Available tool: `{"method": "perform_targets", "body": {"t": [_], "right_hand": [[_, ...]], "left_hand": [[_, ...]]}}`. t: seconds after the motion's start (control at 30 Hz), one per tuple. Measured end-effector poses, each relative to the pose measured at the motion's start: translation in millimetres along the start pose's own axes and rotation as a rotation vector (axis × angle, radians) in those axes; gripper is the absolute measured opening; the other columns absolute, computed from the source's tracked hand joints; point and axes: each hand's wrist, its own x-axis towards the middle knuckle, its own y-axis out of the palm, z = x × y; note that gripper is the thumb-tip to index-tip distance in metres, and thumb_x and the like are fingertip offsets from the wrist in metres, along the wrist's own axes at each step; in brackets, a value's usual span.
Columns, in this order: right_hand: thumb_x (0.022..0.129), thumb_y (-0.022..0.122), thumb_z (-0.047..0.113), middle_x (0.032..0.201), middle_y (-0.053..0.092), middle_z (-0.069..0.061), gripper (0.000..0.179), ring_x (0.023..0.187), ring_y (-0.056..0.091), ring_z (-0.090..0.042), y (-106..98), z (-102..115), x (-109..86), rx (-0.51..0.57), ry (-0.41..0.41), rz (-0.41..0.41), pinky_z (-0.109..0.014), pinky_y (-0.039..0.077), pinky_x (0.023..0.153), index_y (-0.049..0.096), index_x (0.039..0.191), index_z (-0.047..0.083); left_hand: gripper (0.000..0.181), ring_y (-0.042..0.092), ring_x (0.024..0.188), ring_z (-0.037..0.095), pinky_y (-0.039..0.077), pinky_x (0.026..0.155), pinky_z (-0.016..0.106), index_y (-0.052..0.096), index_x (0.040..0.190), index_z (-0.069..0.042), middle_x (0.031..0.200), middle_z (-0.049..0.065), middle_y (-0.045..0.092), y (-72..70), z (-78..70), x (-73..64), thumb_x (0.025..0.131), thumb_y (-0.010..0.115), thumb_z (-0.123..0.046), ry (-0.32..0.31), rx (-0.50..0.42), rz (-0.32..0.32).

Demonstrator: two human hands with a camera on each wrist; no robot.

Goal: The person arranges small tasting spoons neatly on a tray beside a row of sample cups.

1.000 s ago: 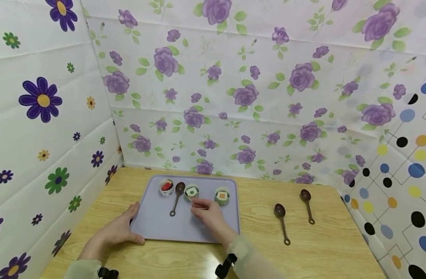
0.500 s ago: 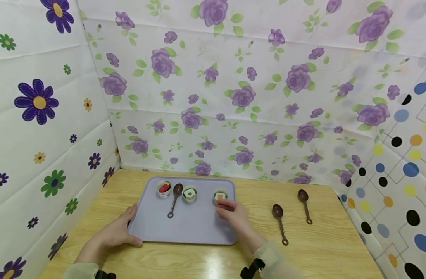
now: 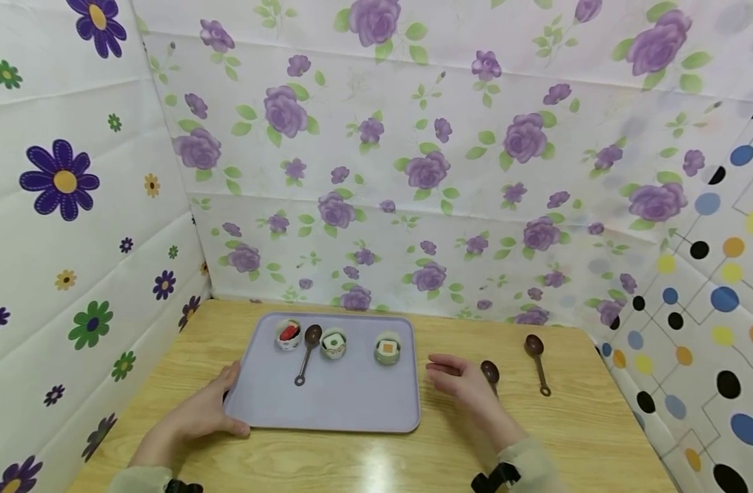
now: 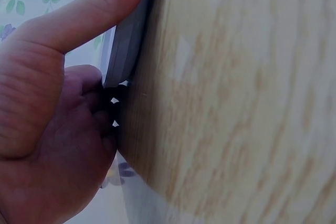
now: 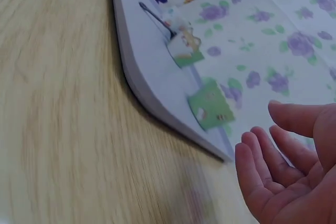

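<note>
Flowered cloth (image 3: pixel 376 239) rises behind a wood-grain counter (image 3: pixel 308 462), with patterned cloth at both sides. A pale purple tray (image 3: pixel 345 407) lies flat on the counter, left of centre. The left hand (image 3: pixel 197 414) grips its near left corner, thumb along the front edge and fingers bent round the left edge, probably to keep it from sliding.

Across the tray's far half stand a red-filled cup (image 3: pixel 288 334), a green-dotted cup (image 3: pixel 334 344) and an orange-topped cup (image 3: pixel 387 350). A brown spoon (image 3: pixel 312 335) lies between the first two, handle toward the person, perhaps for easy picking up.

The right hand (image 3: pixel 468 390) is just beside the tray's right edge, fingers loosely curved, thumb apart, pinching nothing. It hides part of the nearer spoon (image 3: pixel 490 372); the farther spoon (image 3: pixel 534 348) lies farther right, on the counter.

The tray's back edge sits near the cloth, leaving little room that way; its front edge probably allows more movement. The wider gap beside the orange-topped cup should admit fingers more easily.
</note>
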Motion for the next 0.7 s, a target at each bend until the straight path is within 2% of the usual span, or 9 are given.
{"method": "perform_targets", "body": {"t": [0.13, 0.33, 0.47, 0.57, 0.7], "right_hand": [[0.102, 0.074, 0.013, 0.139, 0.067, -0.027, 0.054, 0.12, 0.07, -0.025, -26, 0, -10.7, -0.038, 0.022, 0.014, -0.036, 0.061, 0.097, 0.057, 0.149, -0.008], [0.105, 0.071, 0.015, 0.146, 0.061, -0.028, 0.06, 0.128, 0.066, -0.033, -67, -4, -25.2, -0.073, 0.072, 0.045, -0.043, 0.059, 0.102, 0.048, 0.155, -0.009], [0.104, 0.073, 0.017, 0.147, 0.062, -0.025, 0.064, 0.125, 0.069, -0.023, -93, -8, -33.8, -0.069, 0.101, -0.004, -0.039, 0.059, 0.102, 0.047, 0.157, -0.007], [0.103, 0.074, 0.016, 0.146, 0.063, -0.024, 0.065, 0.116, 0.072, -0.012, -109, -12, -38.3, -0.065, 0.11, -0.051, -0.033, 0.06, 0.098, 0.047, 0.157, -0.007], [0.102, 0.073, 0.011, 0.142, 0.065, -0.026, 0.064, 0.111, 0.073, -0.014, -125, -19, -41.8, -0.052, 0.144, -0.078, -0.033, 0.061, 0.096, 0.045, 0.156, -0.011]], "left_hand": [[0.146, -0.001, 0.157, 0.059, 0.005, 0.124, 0.073, 0.003, 0.165, 0.012, 0.17, 0.039, 0.001, 0.3, 1.1, 0.0, 0.07, 0.101, -0.04, -0.002, 0.01, 0.002], [0.146, -0.001, 0.157, 0.059, 0.005, 0.123, 0.073, 0.003, 0.165, 0.013, 0.171, 0.039, 0.0, 0.2, 2.2, -1.3, 0.07, 0.101, -0.04, 0.002, 0.013, -0.001], [0.146, -0.001, 0.157, 0.059, 0.005, 0.123, 0.073, 0.003, 0.165, 0.012, 0.17, 0.04, 0.0, -0.2, 1.0, -2.5, 0.07, 0.101, -0.04, 0.003, 0.006, -0.005], [0.145, 0.0, 0.155, 0.061, 0.006, 0.122, 0.076, 0.003, 0.165, 0.012, 0.169, 0.042, 0.0, -1.3, 0.7, -2.3, 0.071, 0.101, -0.039, 0.014, 0.014, -0.008], [0.144, 0.0, 0.155, 0.062, 0.007, 0.121, 0.076, 0.003, 0.165, 0.013, 0.169, 0.042, 0.0, -1.7, 1.0, -2.3, 0.072, 0.101, -0.038, 0.019, 0.023, -0.006]]}}
